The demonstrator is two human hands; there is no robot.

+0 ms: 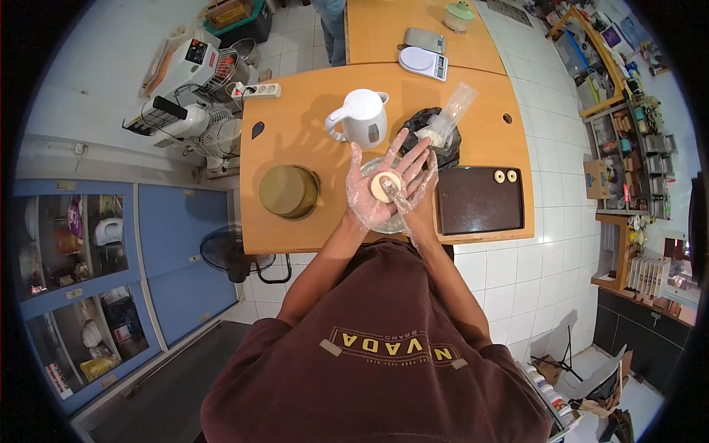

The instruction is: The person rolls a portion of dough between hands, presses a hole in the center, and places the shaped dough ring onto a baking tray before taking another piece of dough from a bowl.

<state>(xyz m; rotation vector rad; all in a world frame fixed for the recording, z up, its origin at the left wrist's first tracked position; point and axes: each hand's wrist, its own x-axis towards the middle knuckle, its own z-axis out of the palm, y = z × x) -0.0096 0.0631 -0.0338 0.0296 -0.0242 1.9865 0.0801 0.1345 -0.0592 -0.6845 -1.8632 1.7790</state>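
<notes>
My left hand lies palm up with its fingers spread, and a round, flat piece of pale dough rests on the palm. From the right, my right hand reaches in, with a finger pressed on the dough's middle. Both hands look coated in flour or wrapped in thin clear plastic. Beneath them is a bowl, mostly hidden. To the right stands a dark tray with two small dough rings at its top right corner.
A white kettle stands beyond my hands, beside a black bag and a clear plastic bag. A round tin sits at the left. Scales lie farther back. Someone's leg shows at the top.
</notes>
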